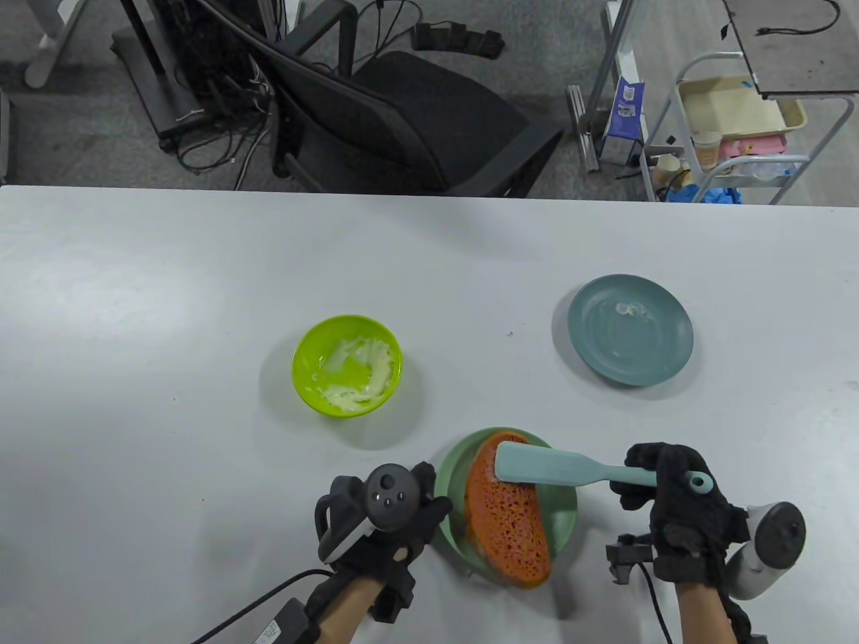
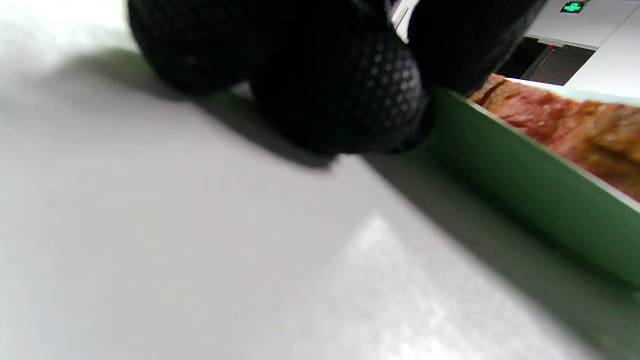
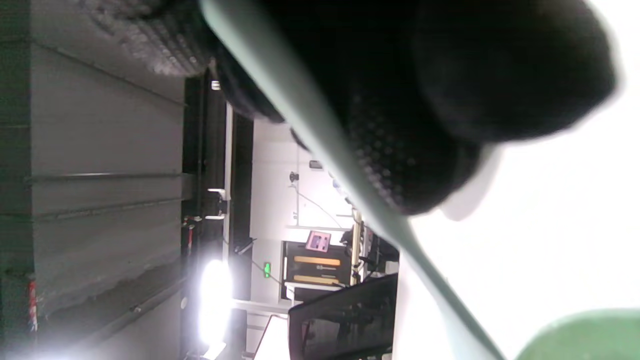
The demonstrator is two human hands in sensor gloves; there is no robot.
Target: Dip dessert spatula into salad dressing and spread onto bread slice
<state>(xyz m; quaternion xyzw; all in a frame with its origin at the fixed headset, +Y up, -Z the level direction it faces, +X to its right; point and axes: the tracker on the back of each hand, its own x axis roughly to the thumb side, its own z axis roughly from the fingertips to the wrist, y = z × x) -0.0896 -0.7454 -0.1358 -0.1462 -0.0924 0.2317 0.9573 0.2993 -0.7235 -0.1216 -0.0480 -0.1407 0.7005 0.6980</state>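
Note:
An orange bread slice (image 1: 507, 520) lies on a green plate (image 1: 564, 510) near the table's front edge. A pale teal dessert spatula (image 1: 537, 464) lies flat with its blade on the far end of the slice. My right hand (image 1: 639, 477) grips its handle from the right; the right wrist view shows the spatula handle (image 3: 340, 170) running under my gloved fingers (image 3: 400, 125). My left hand (image 1: 433, 493) holds the plate's left rim; its fingertips (image 2: 345, 95) sit against the plate wall (image 2: 525, 190) beside the bread (image 2: 565, 125). A lime bowl (image 1: 305, 376) with white salad dressing (image 1: 366, 372) stands to the left, further back.
A blue-grey plate (image 1: 644, 355) with a small white smear stands at the back right. A black office chair (image 1: 402, 114) and a cart (image 1: 738, 134) stand beyond the table's far edge. A cable (image 1: 268, 604) trails from my left wrist.

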